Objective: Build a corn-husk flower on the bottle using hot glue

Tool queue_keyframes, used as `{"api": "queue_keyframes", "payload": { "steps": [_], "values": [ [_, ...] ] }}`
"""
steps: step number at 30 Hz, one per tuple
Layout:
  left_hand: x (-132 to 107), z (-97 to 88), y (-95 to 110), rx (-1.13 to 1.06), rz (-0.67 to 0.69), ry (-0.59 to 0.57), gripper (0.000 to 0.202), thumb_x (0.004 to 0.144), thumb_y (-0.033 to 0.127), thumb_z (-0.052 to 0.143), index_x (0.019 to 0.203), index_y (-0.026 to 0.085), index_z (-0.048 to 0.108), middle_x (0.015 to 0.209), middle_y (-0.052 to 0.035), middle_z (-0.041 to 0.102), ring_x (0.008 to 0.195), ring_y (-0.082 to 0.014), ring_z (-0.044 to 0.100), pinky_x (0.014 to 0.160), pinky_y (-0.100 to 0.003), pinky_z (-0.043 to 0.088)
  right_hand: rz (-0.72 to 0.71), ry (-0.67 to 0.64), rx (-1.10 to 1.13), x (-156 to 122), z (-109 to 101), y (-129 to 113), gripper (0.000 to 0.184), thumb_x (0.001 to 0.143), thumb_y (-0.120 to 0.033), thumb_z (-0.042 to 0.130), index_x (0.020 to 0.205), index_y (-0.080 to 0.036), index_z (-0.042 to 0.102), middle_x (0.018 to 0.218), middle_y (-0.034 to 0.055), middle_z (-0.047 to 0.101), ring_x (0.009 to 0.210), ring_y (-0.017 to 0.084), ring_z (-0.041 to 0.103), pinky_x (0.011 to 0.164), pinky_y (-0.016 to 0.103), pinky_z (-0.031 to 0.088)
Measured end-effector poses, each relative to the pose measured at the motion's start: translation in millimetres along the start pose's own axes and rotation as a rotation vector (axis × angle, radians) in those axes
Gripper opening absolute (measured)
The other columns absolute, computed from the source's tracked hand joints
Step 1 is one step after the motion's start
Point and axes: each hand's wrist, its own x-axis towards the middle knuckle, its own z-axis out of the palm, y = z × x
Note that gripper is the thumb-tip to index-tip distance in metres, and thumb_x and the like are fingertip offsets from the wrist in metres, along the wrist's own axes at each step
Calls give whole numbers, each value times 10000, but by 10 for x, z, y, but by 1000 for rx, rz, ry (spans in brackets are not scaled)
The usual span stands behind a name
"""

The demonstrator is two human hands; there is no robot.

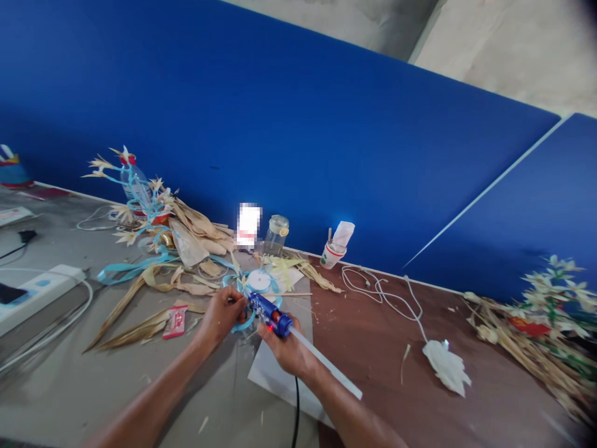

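My right hand (283, 348) is wrapped round a blue hot glue gun (270, 313), whose nozzle points up and left. A long white glue stick (321, 361) sticks out of its back end, and a black cord hangs below. Just left of the nozzle, my left hand (228, 311) pinches its fingers together; what lies between them is too small to make out. Light blue ribbon (245, 325) loops beside these fingers. Beyond both hands lies a white ribbon spool (259, 281). Under my right wrist is a white sheet (273, 379).
Dried corn husks (191, 227) and husk flowers on blue stems (149, 205) stand back left near a plastic bottle (135, 180). A glass jar (276, 236) and a paper cup (332, 255) line the blue partition. A power strip (41, 295) lies left; more flowers (557, 289) lie right.
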Motion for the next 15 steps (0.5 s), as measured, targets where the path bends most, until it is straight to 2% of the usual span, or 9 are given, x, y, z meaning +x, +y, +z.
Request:
{"api": "queue_keyframes", "payload": {
  "steps": [5, 15],
  "values": [
    [20, -15, -28, 33, 20, -9, 123, 629, 272, 557, 594, 191, 470, 377, 54, 528, 362, -120, 502, 417, -228, 395, -48, -26, -27, 19, 2, -5, 245, 812, -383, 548, 665, -196, 607, 606, 2, 581, 575, 147, 545, 591, 252, 460],
    [10, -14, -22, 75, 48, -2, 151, 647, 278, 580, 593, 192, 468, 381, 53, 534, 365, -125, 515, 415, -226, 393, -11, -5, -41, 34, -7, 44, 258, 816, -409, 557, 699, -192, 635, 637, 19, 610, 625, 164, 582, 617, 252, 468]
  ]
}}
